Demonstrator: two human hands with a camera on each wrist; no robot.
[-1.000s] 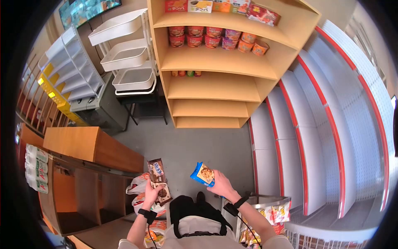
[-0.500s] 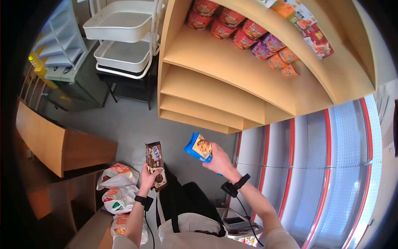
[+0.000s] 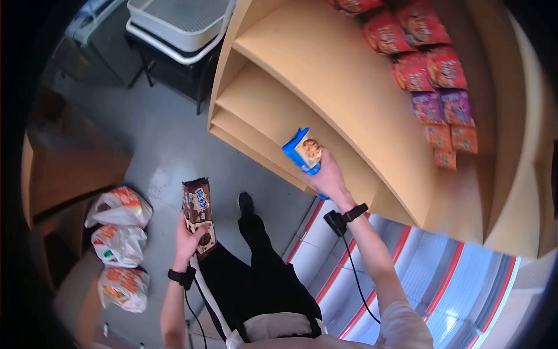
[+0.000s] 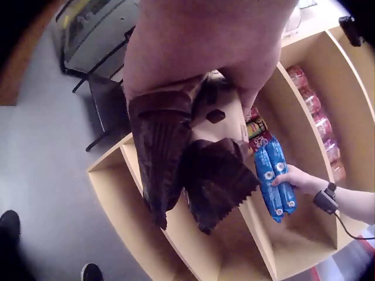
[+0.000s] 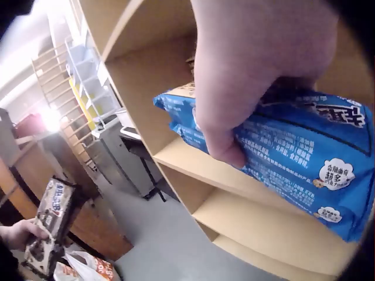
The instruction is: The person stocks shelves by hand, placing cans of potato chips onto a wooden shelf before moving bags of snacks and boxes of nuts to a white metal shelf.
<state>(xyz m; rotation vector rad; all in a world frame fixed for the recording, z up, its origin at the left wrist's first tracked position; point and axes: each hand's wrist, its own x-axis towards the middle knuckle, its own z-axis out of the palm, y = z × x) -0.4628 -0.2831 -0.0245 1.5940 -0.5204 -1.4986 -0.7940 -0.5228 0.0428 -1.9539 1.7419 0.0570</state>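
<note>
My left hand [image 3: 187, 239] grips brown cookie packs [image 3: 196, 200], thumb across the front, held upright low in front of the legs. The left wrist view shows two crimped brown ends [image 4: 161, 152] side by side beneath the palm. My right hand [image 3: 330, 177] holds blue cookie packs [image 3: 303, 151], one face printed with cookies. From the left wrist, the blue packs [image 4: 272, 178] are two, with the thumb over them. They are at the front of the wooden shelf unit [image 3: 314, 70], overlapping a middle board in the head view.
Red, purple and orange noodle tubs [image 3: 427, 75] stand on an upper board. Small colourful packs [image 4: 256, 130] sit on the board behind the blue packs. Stuffed plastic bags [image 3: 121, 241] lie at the left. A white tiered rack [image 3: 180, 35] stands back left, red-edged metal shelves [image 3: 401, 256] at the right.
The view has turned right and come closer to the wooden shelves. My right hand has moved forward and up with the blue packs. My left hand still holds the brown packs.
</note>
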